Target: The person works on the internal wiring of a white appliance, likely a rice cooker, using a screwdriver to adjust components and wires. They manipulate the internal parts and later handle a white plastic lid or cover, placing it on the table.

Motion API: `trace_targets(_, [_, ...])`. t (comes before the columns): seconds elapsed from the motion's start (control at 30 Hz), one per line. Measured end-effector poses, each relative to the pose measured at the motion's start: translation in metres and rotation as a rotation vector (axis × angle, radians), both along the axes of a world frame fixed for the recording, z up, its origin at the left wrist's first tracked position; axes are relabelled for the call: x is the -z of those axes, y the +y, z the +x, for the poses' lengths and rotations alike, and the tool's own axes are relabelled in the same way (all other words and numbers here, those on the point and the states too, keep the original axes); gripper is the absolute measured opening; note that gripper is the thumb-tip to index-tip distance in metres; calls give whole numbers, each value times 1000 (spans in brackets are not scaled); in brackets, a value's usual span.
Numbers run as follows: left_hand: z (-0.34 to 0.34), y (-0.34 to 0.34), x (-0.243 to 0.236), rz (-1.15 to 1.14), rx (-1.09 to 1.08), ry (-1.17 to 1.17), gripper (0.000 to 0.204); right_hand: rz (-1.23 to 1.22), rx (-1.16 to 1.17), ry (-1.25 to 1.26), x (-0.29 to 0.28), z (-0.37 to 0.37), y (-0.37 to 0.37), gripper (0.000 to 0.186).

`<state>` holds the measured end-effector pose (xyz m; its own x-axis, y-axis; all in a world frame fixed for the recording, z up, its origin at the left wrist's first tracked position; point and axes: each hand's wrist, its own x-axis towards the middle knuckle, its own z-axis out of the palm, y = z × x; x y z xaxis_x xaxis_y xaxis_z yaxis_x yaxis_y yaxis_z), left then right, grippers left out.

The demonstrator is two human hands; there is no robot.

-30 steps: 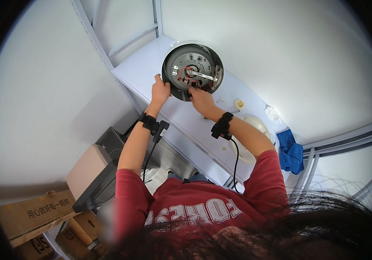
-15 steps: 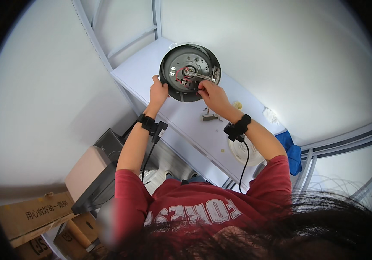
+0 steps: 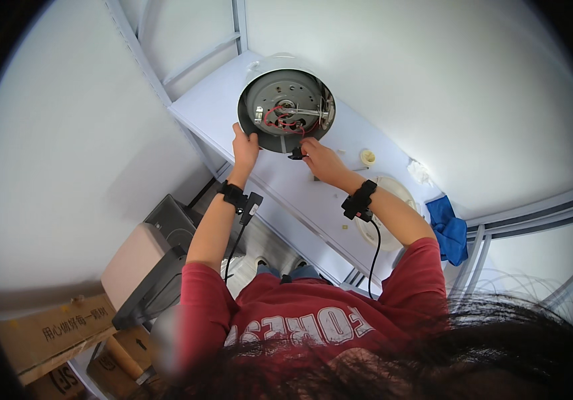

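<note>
In the head view, the left hand is clamped on the near left rim of a round housing, thumb and fingers on either side of the edge. The housing is just ahead of both hands, tipped so that its open side faces the person, above a white table. Inside, ahead of the right hand, there is a grey metal plate with holes, crossed by a thin metal strip and looped with red wires.

The right hand is apart from the left, its thumb and fingers pinched on a small black part at the near right rim. A red wire seems to run from the housing to those fingertips, though the fingers hide where it ends.

To the right of the right hand stands a small yellowish cup; farther right are a crumpled white piece and a blue cloth. A round cream disc lies partly under the right forearm in this view. Each wrist wears a black strap with a cable. Below and left of the left hand is a bin with a pinkish lid, beside cardboard boxes.
</note>
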<state>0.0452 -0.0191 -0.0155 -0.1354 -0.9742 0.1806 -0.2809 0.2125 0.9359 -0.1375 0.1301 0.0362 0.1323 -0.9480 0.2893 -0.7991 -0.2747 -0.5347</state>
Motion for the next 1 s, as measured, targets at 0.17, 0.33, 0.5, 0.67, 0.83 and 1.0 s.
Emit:
trace_targets(0.17, [-1,-3,0,21,31,-17,32,25,70,-42,15,-8,-10,15])
trace_targets(0.33, [-5,-9,1,223,112,64,24,40,133,-102,23,-19,-28,15])
trace_targets(0.5, [-12,-18,10,312,155,240,16,86,148,-81,44,-30,-46,16])
trace_targets(0.67, [-11,-17,30,270,134,261,19,86,125,-97,71,-30,-53,17])
trace_targets(0.83, [-13,-10,31,134,164,140,23,143,173,-68,90,-32,-43,19])
trace_targets(1.0, [-13,-7,26,119,128,105,21,193,208,-59,75,-24,-35,19])
